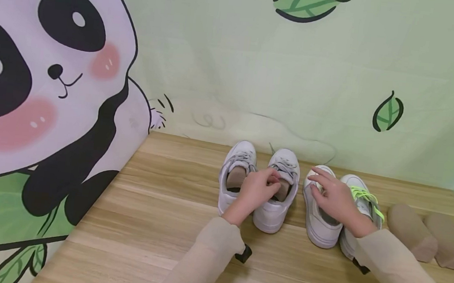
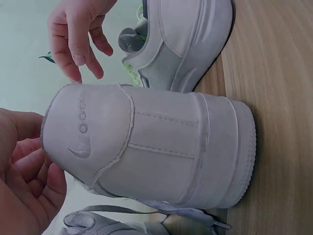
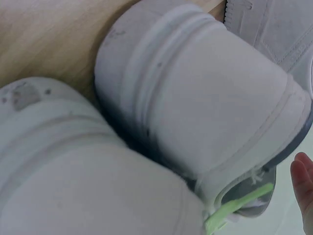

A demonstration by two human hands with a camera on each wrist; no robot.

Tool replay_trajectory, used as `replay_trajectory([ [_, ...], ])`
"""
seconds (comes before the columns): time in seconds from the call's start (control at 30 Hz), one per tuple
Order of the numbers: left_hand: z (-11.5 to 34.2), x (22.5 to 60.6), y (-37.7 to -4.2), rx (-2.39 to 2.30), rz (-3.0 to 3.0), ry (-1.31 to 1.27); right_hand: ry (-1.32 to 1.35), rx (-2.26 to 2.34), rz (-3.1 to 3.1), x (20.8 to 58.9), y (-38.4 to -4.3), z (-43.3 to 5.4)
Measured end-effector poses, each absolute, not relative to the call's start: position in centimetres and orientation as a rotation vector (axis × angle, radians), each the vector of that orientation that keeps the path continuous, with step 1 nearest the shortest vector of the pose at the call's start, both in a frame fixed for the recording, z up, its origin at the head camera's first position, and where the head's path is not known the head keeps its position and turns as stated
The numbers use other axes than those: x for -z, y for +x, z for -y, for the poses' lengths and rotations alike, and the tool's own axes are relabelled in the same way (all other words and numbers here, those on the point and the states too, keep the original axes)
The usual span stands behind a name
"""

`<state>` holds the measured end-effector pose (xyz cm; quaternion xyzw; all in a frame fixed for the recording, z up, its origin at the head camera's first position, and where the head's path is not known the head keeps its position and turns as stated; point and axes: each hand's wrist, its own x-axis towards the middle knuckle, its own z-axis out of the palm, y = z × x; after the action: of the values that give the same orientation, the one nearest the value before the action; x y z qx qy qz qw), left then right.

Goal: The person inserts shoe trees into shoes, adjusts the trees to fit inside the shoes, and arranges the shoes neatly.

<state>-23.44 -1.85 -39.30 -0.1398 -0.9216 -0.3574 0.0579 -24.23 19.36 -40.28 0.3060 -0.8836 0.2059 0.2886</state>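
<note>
Two pairs of white sneakers stand side by side with toes toward the wall. My left hand (image 1: pixel 259 188) hovers over the opening of the right sneaker (image 1: pixel 269 220) of the grey-laced pair, its fingers loosely bent. A brown shoe insert (image 1: pixel 282 191) shows inside that sneaker, another (image 1: pixel 236 178) in its mate (image 1: pixel 226 200). In the left wrist view, the left hand's fingers lie near the sneaker's heel collar; contact is unclear. My right hand (image 1: pixel 335 196), fingers loose, is above the left sneaker (image 1: pixel 321 236) of the other pair. Beside it stands a sneaker with neon green laces (image 1: pixel 364 195).
Two brown shoe inserts (image 1: pixel 410 232) lie side by side on the wood-grain surface (image 1: pixel 153 207), right of the sneakers. A pale green wall covering (image 1: pixel 226 67) with leaf drawings rises behind. A large panda picture (image 1: pixel 80 71) fills the left side.
</note>
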Motion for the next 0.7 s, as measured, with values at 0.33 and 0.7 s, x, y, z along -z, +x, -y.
replay_trajectory([
  [0.33, 1.4, 38.9, -23.0, 1.149, 2.785, -0.479, 0.779, -0.602, 2.367, 40.6, -24.0, -20.8],
  [0.7, 0.8, 38.5, -22.3, 1.146, 2.793, -0.508, 0.699, -0.626, 2.413, 40.6, -23.6, -21.7],
])
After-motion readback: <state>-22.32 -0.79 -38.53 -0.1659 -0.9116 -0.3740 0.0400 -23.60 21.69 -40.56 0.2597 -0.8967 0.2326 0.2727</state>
